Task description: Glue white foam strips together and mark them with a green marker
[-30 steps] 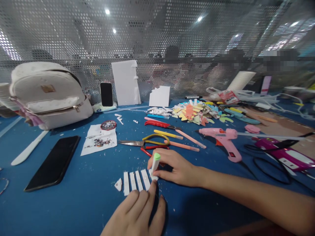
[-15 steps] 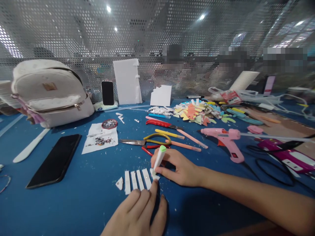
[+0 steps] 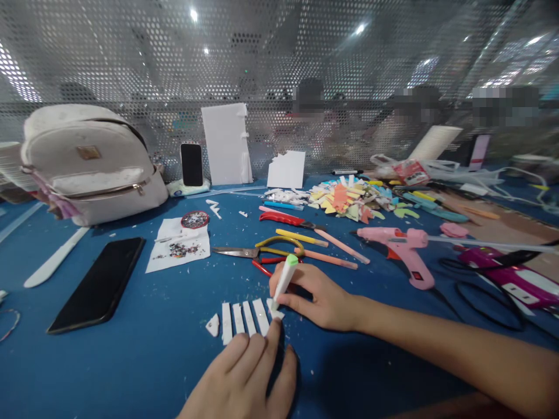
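Observation:
My right hand (image 3: 321, 295) is closed around a white marker (image 3: 285, 280) with a green end. The marker stands tilted, its lower end on a small white piece (image 3: 276, 313), apparently foam or card. My left hand (image 3: 248, 372) lies palm down with fingers extended. Its index fingertip presses the near edge of that piece, and other fingertips reach the lower ends of several white strips (image 3: 248, 319) laid side by side. A small white pointed piece (image 3: 212, 325) lies left of the strips.
Scissors (image 3: 236, 252), red-handled pliers (image 3: 282, 218) and coloured sticks (image 3: 325, 258) lie beyond my hands. A pink glue gun (image 3: 397, 238) and cable are at right. Left are a phone (image 3: 98, 285), white knife (image 3: 56, 258), glitter-strewn paper (image 3: 179, 250) and backpack (image 3: 87, 169).
The marker's green top has shifted slightly right and up, with a small movement of my right hand. My left hand and the white pieces look almost the same.

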Demonstrator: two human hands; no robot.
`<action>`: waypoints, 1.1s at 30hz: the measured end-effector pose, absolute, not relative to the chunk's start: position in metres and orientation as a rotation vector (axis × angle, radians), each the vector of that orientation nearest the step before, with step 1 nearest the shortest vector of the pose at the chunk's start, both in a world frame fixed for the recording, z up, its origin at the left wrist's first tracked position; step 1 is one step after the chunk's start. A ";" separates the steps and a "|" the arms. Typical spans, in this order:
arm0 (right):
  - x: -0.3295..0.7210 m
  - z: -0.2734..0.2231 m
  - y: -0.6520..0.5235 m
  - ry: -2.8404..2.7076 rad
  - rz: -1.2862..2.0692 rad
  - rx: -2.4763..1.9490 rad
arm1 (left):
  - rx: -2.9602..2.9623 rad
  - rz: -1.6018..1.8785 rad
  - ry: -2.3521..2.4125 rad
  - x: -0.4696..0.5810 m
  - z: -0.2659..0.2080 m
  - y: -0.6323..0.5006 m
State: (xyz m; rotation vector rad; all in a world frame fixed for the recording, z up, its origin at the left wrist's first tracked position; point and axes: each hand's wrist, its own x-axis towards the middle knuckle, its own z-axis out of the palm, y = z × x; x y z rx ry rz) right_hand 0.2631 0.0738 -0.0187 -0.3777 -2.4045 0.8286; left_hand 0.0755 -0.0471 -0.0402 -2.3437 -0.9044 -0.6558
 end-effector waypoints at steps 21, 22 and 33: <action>0.259 -0.017 0.072 -2.449 0.860 -0.304 | -2.366 -0.592 -0.918 0.074 -0.045 -0.050; 0.259 -0.017 0.072 -2.452 0.851 -0.310 | -2.368 -0.596 -0.919 0.074 -0.045 -0.050; 0.263 -0.015 0.072 -2.459 0.910 -0.428 | -2.345 -0.608 -0.905 0.072 -0.048 -0.050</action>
